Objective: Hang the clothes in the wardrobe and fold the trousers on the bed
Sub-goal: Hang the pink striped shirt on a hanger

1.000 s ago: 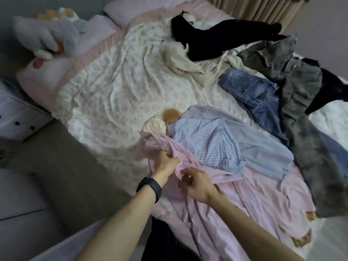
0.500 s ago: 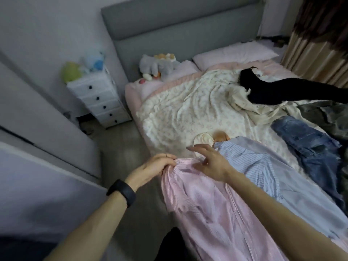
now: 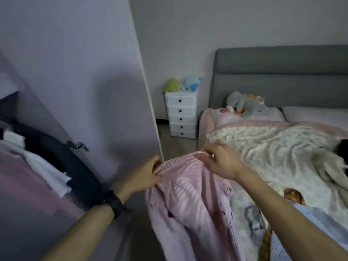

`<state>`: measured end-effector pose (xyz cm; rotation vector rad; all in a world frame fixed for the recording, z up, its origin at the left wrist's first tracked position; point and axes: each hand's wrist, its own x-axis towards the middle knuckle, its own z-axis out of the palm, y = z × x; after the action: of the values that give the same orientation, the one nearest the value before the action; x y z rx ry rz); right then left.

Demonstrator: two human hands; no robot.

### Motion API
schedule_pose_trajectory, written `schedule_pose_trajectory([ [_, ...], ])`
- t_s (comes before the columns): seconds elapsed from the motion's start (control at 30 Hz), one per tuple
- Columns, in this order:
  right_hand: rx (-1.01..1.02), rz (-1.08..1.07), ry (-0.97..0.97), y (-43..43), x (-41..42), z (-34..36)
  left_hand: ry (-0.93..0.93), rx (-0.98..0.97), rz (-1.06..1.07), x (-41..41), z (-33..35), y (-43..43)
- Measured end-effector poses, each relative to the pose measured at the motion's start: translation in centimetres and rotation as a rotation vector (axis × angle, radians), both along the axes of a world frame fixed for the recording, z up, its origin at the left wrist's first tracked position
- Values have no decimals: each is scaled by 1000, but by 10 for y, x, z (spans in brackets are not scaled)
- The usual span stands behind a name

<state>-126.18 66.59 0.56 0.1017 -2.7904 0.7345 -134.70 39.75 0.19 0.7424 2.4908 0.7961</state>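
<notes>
A pink striped shirt (image 3: 188,200) hangs in the air between the bed and the wardrobe, held up by its collar. My left hand (image 3: 145,176) grips the collar's left end. My right hand (image 3: 220,162) pinches the collar's right part from above. The wardrobe's open door (image 3: 90,76) stands at the left, with dark and white garments (image 3: 56,162) hanging inside. A blue striped shirt (image 3: 308,223) lies on the bed (image 3: 273,147) under my right forearm. A dark garment (image 3: 342,147) shows at the right edge.
A white chest of drawers (image 3: 181,113) with plush toys on top stands between wardrobe and bed. A grey plush toy (image 3: 244,103) lies by the grey headboard (image 3: 282,76). A narrow strip of floor (image 3: 177,144) runs between bed and wardrobe.
Both hands have lifted the pink shirt off the bed by its collar. My view has swung left from the clothes pile to the wardrobe door.
</notes>
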Motion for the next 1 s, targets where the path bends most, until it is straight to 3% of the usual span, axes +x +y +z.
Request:
schedule_pose_trajectory([
  [0.2,-118,193,-104,-91,-36,9,124,-31,158,7,-45,-103],
  [0.3,-106,278,-145,-127,-47,18,125,110,310,9,-71,-137],
  [0.57,-272,227,-142,-175,-68,35,117,275,651,-11,-105,-168],
  [0.77,-330,118,-113,-184,-74,39,-147,580,959,4,-114,-145],
  [0.9,-357,118,-135,-191,-69,34,-296,680,874,8,-125,-129],
  [1.0,-387,112,-149,-191,-62,26,-288,667,832,-6,-133,-130],
])
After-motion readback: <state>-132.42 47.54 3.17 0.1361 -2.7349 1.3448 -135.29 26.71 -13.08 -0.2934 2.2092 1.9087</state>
